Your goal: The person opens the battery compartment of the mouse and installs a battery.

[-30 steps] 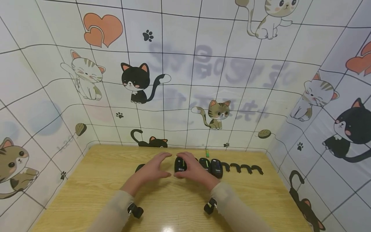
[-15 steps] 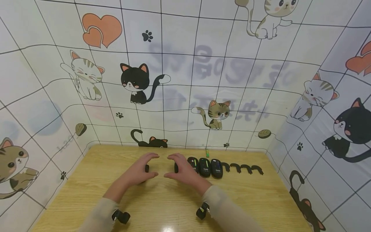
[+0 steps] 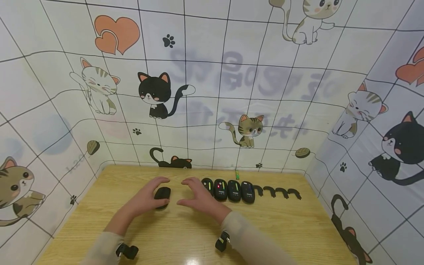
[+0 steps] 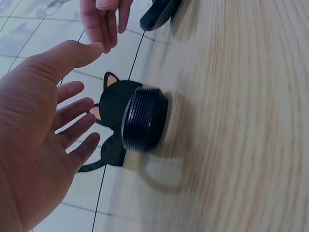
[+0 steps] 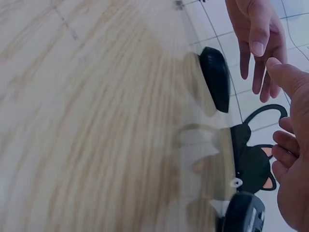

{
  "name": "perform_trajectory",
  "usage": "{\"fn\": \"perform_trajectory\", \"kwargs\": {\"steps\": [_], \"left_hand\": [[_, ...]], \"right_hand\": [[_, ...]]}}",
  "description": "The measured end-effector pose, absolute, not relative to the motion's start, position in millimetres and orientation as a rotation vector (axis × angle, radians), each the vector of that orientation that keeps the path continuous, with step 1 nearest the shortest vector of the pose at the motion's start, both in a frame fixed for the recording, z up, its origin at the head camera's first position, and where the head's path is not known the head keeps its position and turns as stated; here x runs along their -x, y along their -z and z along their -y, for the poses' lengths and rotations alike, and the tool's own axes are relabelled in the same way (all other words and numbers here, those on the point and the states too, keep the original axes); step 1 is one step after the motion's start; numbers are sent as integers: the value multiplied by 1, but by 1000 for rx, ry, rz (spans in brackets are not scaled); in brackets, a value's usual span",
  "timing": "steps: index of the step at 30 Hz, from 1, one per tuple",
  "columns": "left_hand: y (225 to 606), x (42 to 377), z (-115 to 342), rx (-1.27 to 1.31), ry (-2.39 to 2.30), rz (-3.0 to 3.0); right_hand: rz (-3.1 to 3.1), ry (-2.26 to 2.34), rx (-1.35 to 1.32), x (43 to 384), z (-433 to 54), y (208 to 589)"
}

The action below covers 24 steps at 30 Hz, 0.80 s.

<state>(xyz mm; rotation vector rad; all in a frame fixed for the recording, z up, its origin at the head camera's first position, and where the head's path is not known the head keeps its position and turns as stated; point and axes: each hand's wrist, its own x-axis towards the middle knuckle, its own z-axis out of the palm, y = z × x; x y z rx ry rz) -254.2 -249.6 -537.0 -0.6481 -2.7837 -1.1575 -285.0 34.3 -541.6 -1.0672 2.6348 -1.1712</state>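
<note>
In the head view a black computer mouse (image 3: 163,197) lies on the left part of the table. My left hand (image 3: 142,200) hovers around its left side, fingers and thumb spread and holding nothing. To the right of that mouse is my right hand (image 3: 203,200), also loosely curved and empty. It partly covers the leftmost black mouse (image 3: 207,184) of a row. The left wrist view shows the single mouse's ribbed side (image 4: 145,118) standing apart from my fingers. In the right wrist view, both hands are off the table, with the mouse (image 5: 215,79) beyond them.
Further mice (image 3: 234,190) stand side by side, some showing a yellow-green strip; one (image 3: 220,189) has a red light. Several black curved pieces (image 3: 281,192) line up to their right. A small green battery-like stick (image 3: 237,175) lies behind, near the cat-print cloth wall (image 3: 205,110).
My right hand has let go of a mouse, which now sits at the row's left end. Both hands have moved left, the left one to the single mouse.
</note>
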Motion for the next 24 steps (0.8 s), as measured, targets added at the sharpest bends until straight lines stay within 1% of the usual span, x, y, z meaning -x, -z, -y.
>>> {"fn": "perform_trajectory", "kwargs": {"steps": [14,24], "left_hand": [[545,247,278,577,1222,2863],[555,246,282,677,1213,2819]], "right_hand": [[-2586,1143,1003,284,1,555],[-2604,1086,1053,283,22,558]]}}
